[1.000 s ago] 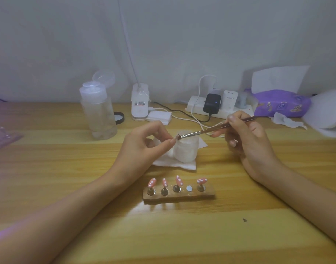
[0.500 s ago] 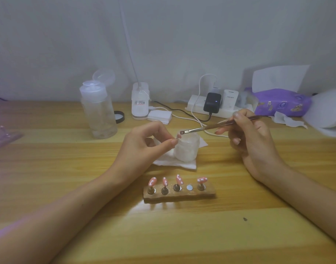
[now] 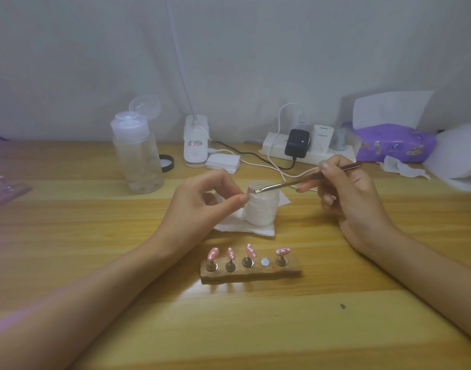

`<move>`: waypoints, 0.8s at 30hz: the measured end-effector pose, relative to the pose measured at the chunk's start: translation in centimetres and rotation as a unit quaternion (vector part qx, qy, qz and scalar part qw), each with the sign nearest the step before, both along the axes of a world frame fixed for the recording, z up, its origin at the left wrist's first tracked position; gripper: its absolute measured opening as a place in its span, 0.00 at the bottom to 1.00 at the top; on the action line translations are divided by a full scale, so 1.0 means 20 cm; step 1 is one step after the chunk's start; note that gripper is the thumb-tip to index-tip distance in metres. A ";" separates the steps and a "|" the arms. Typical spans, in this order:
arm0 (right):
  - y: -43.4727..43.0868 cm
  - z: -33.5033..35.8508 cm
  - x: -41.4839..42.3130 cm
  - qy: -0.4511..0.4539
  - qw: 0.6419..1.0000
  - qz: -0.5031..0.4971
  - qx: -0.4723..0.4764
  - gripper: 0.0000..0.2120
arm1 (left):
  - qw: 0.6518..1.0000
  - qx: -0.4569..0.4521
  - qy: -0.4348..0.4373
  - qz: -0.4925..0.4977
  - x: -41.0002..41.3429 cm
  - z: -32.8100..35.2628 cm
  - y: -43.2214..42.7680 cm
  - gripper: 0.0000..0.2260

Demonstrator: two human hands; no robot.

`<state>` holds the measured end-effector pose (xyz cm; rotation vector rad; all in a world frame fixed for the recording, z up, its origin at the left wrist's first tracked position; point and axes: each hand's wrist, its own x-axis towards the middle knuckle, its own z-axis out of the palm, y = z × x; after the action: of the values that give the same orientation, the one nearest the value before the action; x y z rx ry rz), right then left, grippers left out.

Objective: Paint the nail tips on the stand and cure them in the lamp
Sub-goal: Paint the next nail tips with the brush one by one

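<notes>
A wooden stand [image 3: 251,272] lies on the table near me, carrying several pink nail tips with white dots [image 3: 213,254] on metal pegs; one magnet spot [image 3: 265,261] is bare. My left hand [image 3: 202,204] pinches a small nail tip [image 3: 249,190] between thumb and forefinger above a white jar [image 3: 261,209]. My right hand [image 3: 346,193] holds a thin brush [image 3: 295,181], its bristle end touching that nail tip.
The jar stands on a white tissue [image 3: 245,227]. Behind are a clear pump bottle [image 3: 138,158], a white lamp base [image 3: 195,141], cotton pads [image 3: 223,161], a power strip with chargers [image 3: 306,148], a purple tissue pack [image 3: 394,142] and a white curing lamp [image 3: 461,158] at far right.
The brush tip lifted off the nail tip half a second ago and has come back down onto it. My left hand stayed in place.
</notes>
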<state>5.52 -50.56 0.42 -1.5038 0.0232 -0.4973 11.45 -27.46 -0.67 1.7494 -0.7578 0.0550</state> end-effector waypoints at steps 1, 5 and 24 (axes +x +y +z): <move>0.00 0.00 0.00 0.001 1.000 -0.005 0.002 0.13 | 1.000 0.000 0.000 -0.001 0.00 0.00 0.00 0.07; 0.00 0.01 -0.01 -0.025 0.999 0.012 0.022 0.16 | 1.000 0.003 -0.004 -0.003 0.00 0.00 0.00 0.06; -0.01 0.00 0.00 -0.005 1.000 -0.001 -0.014 0.12 | 1.000 -0.003 -0.008 -0.009 0.01 -0.01 0.01 0.06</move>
<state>5.57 -50.68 0.34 -1.5295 0.0107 -0.5083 11.64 -27.34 -0.83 1.7374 -0.7847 0.0586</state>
